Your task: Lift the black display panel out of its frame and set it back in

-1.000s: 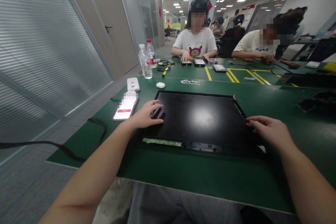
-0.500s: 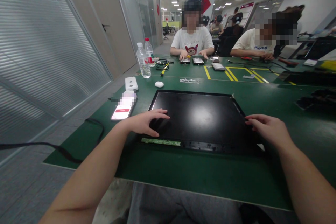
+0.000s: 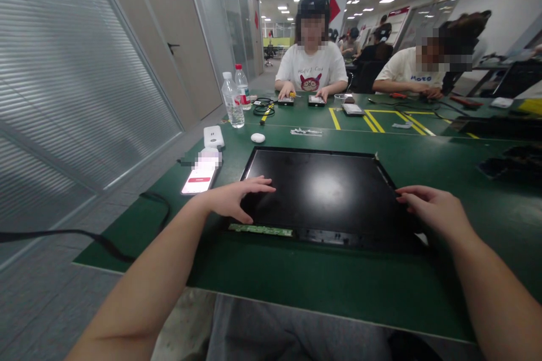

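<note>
A large black display panel (image 3: 326,192) lies flat on the green table (image 3: 296,276) in front of me, with a thin green circuit strip (image 3: 260,229) along its near left edge. My left hand (image 3: 235,198) rests on the panel's left side, fingers stretched out and flat. My right hand (image 3: 436,211) sits at the panel's right edge, fingers loosely extended and touching the frame. Neither hand holds anything.
A lit phone (image 3: 198,179), a white box (image 3: 213,136) and a small white puck (image 3: 257,137) lie to the left. Two water bottles (image 3: 234,100) stand further back. A black cable (image 3: 105,240) hangs off the left edge. Two people sit across the table (image 3: 313,65), (image 3: 417,70), hands on small devices.
My left hand has slid a little toward me and inward over the panel, fingers spreading flatter. My right hand stays at the right edge.
</note>
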A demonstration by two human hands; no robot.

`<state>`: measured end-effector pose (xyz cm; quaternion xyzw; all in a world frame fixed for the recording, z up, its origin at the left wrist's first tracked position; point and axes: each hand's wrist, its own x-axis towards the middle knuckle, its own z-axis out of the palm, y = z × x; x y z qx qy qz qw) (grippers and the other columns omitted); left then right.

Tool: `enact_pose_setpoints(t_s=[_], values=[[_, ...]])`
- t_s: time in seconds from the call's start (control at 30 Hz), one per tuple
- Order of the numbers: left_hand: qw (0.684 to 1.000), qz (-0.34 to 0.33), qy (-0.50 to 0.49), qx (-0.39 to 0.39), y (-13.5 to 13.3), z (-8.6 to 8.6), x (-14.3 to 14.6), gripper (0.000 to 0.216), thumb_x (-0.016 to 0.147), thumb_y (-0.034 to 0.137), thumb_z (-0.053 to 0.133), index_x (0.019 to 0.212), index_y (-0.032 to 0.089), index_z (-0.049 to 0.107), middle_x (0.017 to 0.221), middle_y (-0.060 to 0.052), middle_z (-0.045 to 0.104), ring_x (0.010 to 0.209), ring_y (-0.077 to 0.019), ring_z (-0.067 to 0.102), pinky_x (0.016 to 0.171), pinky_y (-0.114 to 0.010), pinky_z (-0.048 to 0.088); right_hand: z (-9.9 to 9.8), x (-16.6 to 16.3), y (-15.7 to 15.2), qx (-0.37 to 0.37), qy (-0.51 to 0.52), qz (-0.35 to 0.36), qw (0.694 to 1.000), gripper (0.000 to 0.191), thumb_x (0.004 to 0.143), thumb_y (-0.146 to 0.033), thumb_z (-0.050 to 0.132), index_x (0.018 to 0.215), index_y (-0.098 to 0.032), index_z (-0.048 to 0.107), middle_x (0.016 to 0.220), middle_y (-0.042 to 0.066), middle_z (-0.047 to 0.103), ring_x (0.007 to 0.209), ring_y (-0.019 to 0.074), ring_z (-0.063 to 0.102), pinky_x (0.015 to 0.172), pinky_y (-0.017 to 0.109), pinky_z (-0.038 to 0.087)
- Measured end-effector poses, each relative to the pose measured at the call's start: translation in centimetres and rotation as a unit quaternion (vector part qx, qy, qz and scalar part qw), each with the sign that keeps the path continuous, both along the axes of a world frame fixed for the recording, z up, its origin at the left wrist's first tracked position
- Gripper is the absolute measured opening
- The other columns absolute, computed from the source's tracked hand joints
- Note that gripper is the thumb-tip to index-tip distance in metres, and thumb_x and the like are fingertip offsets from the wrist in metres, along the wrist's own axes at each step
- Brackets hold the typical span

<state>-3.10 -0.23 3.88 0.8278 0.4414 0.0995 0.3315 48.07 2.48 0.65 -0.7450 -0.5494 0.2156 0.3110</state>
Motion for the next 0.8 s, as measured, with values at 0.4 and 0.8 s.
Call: enact_pose_setpoints(t_s=[0.4, 0.8], values=[[1.0, -0.011, -0.015, 0.007, 0.0, 0.1, 0.1, 0.088, 0.068, 0.028, 0.092, 0.15, 0.039, 0.065, 0.173, -0.005, 0.044, 0.163, -0.0364, 0.033, 0.132, -0.055, 0.026, 0.2, 0.0, 0.0, 0.002, -0.006, 0.004, 1.0, 0.035, 0.072, -0.046, 0.063, 0.09, -0.024, 0.083, 0.085, 0.006, 0.082, 0.067, 0.0246, 0.071, 0.072, 0.041, 0.056], [0.997, -0.063, 0.007, 0.033, 0.6, -0.9, -0.4, 0.087, 0.076, 0.021, 0.084, 0.158, 0.031, 0.057, 0.177, -0.009, 0.037, 0.165, -0.0356, 0.028, 0.133, -0.054, 0.023, -0.6, 0.6, 0.5, 0.014, -0.014, 0.01, 1.0, 0.034, 0.072, -0.046, 0.064, 0.09, -0.025, 0.083, 0.084, 0.006, 0.082, 0.065, 0.0246, 0.072, 0.073, 0.042, 0.056]])
